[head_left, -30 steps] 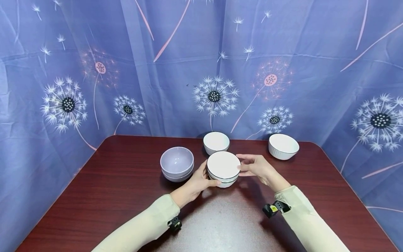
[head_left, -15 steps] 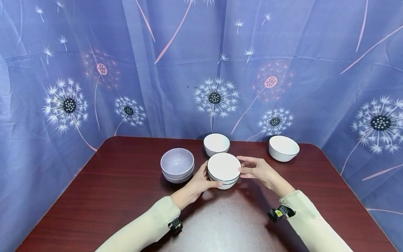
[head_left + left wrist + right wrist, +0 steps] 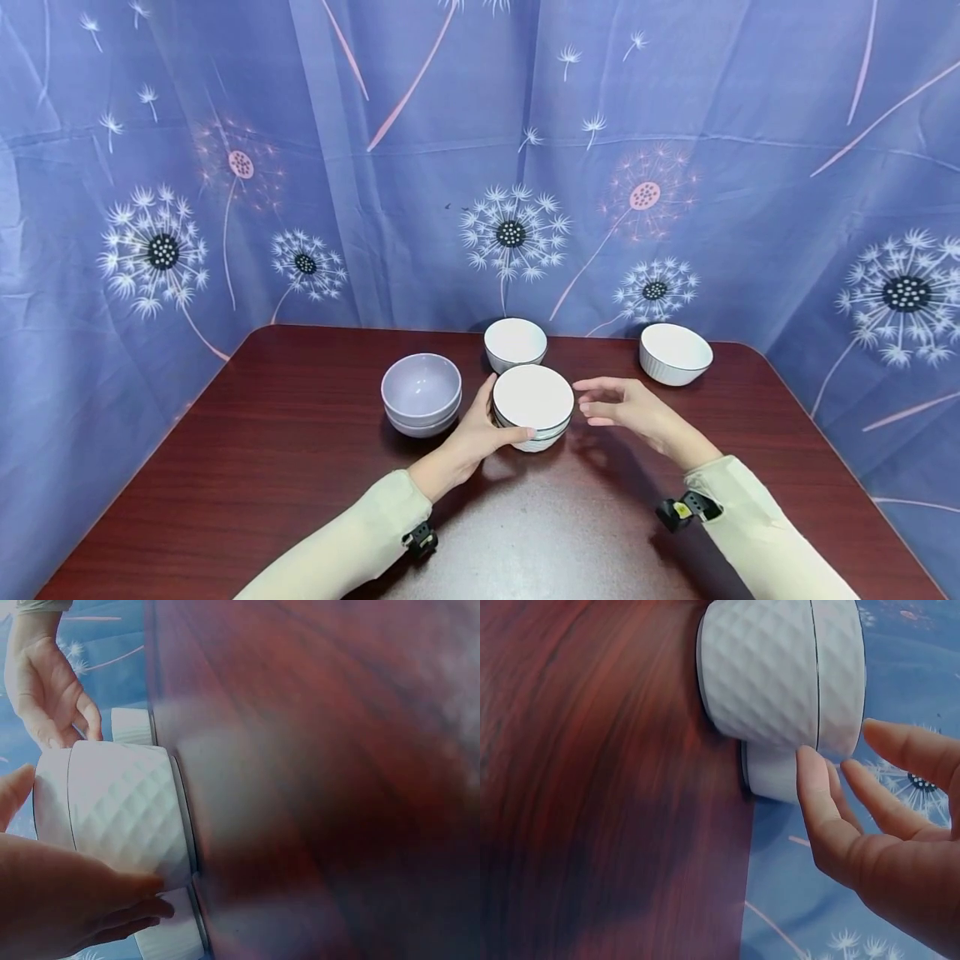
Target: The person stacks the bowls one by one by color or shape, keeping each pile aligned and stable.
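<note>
A nested stack of white bowls (image 3: pixel 533 400) with thin dark rims stands mid-table. My left hand (image 3: pixel 474 432) grips its left side, thumb along the front and fingers around the back left. In the left wrist view the bowls' outer wall (image 3: pixel 131 799) shows a diamond-dimpled texture. Just off the stack's right side, my right hand (image 3: pixel 641 414) has its fingers loosely bent and holds nothing. The right wrist view has its fingertips (image 3: pixel 808 761) close by the upper bowl's wall (image 3: pixel 840 682).
Left of the stack sit two nested lavender bowls (image 3: pixel 422 390). One white bowl (image 3: pixel 515 342) stands right behind the stack, and a ribbed white bowl (image 3: pixel 675 357) is at the back right. A blue dandelion-print curtain (image 3: pixel 420 208) hangs along the far edge of the brown table (image 3: pixel 247 467).
My right hand has let go of the stack's right side and drawn back a little to the right. The left hand keeps its grip, and the bowls stay in place.
</note>
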The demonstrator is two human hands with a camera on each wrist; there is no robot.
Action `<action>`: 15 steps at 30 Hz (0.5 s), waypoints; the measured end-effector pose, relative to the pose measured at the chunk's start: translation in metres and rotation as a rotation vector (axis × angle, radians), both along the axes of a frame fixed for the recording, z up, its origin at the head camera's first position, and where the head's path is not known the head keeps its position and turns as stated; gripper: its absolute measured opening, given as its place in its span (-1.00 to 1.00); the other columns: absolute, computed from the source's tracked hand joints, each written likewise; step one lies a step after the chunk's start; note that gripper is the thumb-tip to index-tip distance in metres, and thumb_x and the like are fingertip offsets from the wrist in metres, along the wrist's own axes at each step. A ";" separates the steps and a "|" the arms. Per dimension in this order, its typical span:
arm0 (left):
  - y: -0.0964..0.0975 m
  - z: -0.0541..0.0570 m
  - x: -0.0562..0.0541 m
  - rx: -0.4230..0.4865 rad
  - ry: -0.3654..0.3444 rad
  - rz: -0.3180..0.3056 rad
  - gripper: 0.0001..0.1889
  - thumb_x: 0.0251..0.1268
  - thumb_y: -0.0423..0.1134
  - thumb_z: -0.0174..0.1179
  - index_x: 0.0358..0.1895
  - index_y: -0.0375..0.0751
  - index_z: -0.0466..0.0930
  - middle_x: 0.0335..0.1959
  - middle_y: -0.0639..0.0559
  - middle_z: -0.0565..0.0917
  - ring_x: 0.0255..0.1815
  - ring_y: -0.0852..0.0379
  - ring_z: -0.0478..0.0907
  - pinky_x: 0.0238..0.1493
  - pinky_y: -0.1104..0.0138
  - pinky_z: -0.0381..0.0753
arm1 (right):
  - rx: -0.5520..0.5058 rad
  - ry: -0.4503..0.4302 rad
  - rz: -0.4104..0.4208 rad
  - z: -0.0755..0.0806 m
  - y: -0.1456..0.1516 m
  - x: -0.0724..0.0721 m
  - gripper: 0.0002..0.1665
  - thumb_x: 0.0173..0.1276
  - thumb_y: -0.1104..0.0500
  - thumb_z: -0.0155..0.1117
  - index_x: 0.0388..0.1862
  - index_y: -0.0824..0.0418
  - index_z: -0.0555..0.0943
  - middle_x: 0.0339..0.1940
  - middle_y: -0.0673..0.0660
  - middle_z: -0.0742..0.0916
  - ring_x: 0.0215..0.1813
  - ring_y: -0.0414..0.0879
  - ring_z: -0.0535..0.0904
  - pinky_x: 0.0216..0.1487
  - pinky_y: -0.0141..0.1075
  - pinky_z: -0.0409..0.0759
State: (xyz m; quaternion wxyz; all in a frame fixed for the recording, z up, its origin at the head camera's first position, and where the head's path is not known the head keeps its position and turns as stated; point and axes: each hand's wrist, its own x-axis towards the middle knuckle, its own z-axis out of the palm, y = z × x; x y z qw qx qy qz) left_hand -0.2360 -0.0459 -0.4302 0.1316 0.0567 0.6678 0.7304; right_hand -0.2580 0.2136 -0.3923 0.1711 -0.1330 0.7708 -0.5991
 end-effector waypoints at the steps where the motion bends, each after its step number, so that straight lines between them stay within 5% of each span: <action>1: 0.000 0.000 0.000 -0.002 0.001 0.000 0.16 -0.03 -0.42 0.44 0.56 -0.11 -0.24 0.55 -0.17 -0.06 0.55 -0.04 -0.16 0.48 0.07 -0.03 | 0.005 0.003 -0.004 0.000 0.002 0.000 -0.41 0.35 0.33 0.22 0.29 0.55 0.33 0.07 0.44 0.57 0.02 0.00 0.61 0.08 -0.08 0.59; 9: 0.000 0.002 0.001 -0.031 0.013 0.005 0.15 -0.03 -0.41 0.45 0.56 -0.05 -0.19 0.54 -0.13 -0.03 0.55 -0.01 -0.15 0.47 0.09 0.00 | 0.026 0.043 -0.065 0.006 0.025 -0.011 -0.38 0.39 0.31 0.18 0.33 0.57 0.26 0.01 0.34 0.60 -0.10 -0.23 0.61 0.06 -0.16 0.60; 15: 0.000 0.000 0.000 -0.016 0.010 0.008 0.15 -0.04 -0.39 0.46 0.56 -0.04 -0.17 0.54 -0.11 -0.01 0.54 0.02 -0.13 0.48 0.13 -0.01 | 0.000 0.142 -0.152 0.010 0.048 -0.020 -0.40 0.40 0.30 0.17 0.31 0.58 0.28 -0.09 0.04 0.66 -0.11 -0.34 0.61 0.01 -0.26 0.62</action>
